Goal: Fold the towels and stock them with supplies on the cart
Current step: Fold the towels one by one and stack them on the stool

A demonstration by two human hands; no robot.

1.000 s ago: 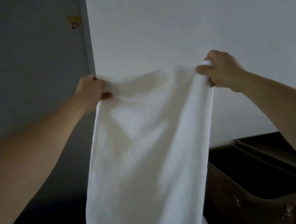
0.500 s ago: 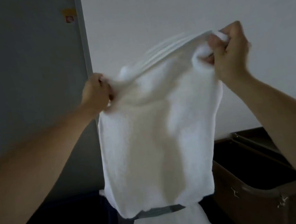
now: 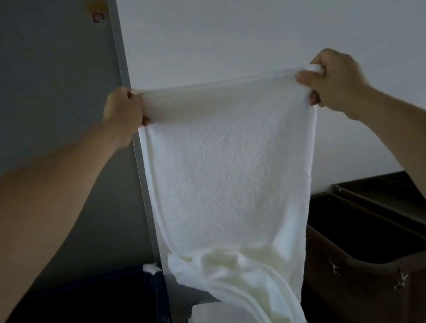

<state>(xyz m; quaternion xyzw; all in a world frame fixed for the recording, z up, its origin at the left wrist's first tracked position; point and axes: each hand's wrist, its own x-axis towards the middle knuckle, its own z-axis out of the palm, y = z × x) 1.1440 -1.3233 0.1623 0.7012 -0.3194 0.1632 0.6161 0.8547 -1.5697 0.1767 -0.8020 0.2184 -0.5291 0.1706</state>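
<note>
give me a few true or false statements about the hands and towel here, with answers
1. The left hand and right hand each grip the towel at its top edge. True.
2. The towel lies flat on a table. False: it hangs in the air between the hands.
3. A dark bin stands to the right of the towel. True.
4. The towel is blue. False: it is white.
</note>
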